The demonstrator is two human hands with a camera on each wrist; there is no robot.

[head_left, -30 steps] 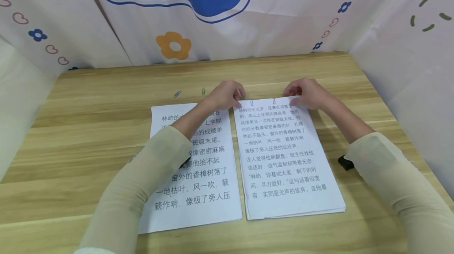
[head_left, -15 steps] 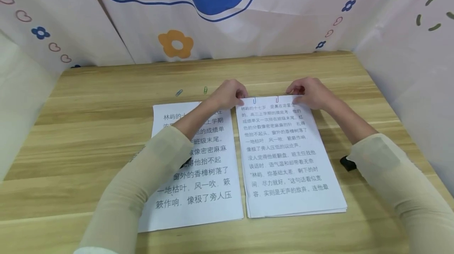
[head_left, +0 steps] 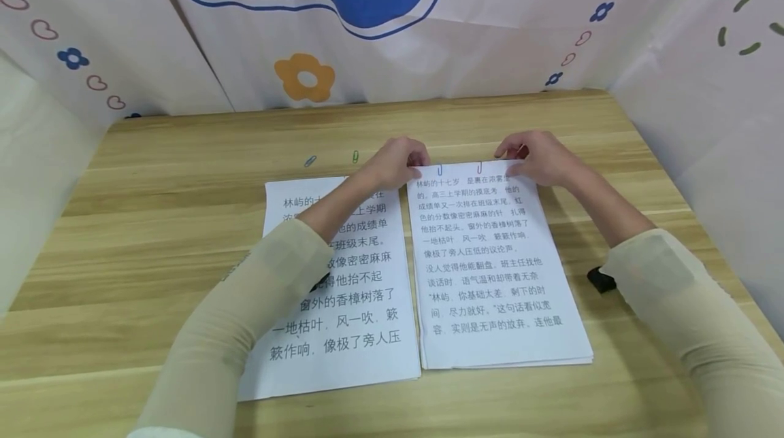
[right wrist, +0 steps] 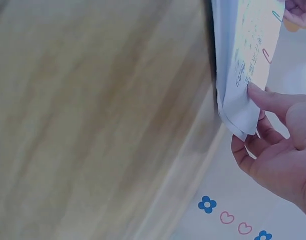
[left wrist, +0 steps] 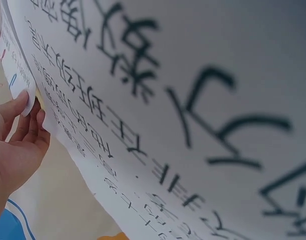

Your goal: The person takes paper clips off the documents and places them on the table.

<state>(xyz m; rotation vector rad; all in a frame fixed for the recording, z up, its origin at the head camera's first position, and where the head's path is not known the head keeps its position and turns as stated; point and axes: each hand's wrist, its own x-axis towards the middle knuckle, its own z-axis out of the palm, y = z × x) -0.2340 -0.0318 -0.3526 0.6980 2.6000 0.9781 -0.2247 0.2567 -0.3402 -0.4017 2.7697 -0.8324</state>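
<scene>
Curtained-off workspace from where I stand; home or office, can't tell. Wood-grain tabletop (head_left: 153, 220) below left hand (head_left: 397, 159) and right hand (head_left: 542, 158), flower-and-heart-print cloth backdrop (head_left: 478, 50) beyond both, white side sheet (head_left: 704, 118) past the right.

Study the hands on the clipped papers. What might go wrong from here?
The clipped stack may fan out: its lower edges look uneven, and its blue clip and red clip sit at the top.
The left sleeve passes over the other papers and might drag them askew.
The green clip lies near the left hand and could get knocked.

Left papers (head_left: 352, 288) lie on the table (head_left: 141, 241) beside the right papers (head_left: 490, 275).
</scene>
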